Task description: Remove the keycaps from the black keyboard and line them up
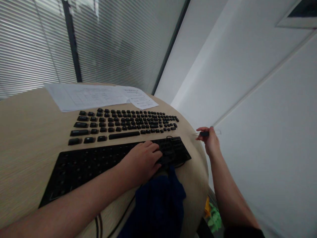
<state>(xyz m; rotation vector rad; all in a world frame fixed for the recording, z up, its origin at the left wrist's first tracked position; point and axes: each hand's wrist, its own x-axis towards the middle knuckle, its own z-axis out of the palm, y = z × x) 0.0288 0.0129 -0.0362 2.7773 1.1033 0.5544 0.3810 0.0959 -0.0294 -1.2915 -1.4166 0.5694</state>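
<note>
My left hand (145, 158) lies over the right part of a black keyboard (99, 162), its bent fingers gripping it; the fingertips are partly lost against the dark surface. Small light studs dot the keyboard where its keycaps are off. Out past the table's right edge, my right hand (210, 140) is closed around a keycap puller (204, 134), with a dark handle and thin wire prongs pointing left. Rows of loose black keycaps (128, 124) sit on the table behind the keyboard, in keyboard layout, with the long space bar (124, 135) in front. A dark blue cloth (158, 205) lies close below my left hand.
White printed sheets (96, 96) lie at the back of the round wooden table (22, 132). A cable (121, 216) runs near the front. Window blinds (119, 43) and a white wall (260, 132) rise beyond. Green and orange items (214, 218) lie below the table's right edge.
</note>
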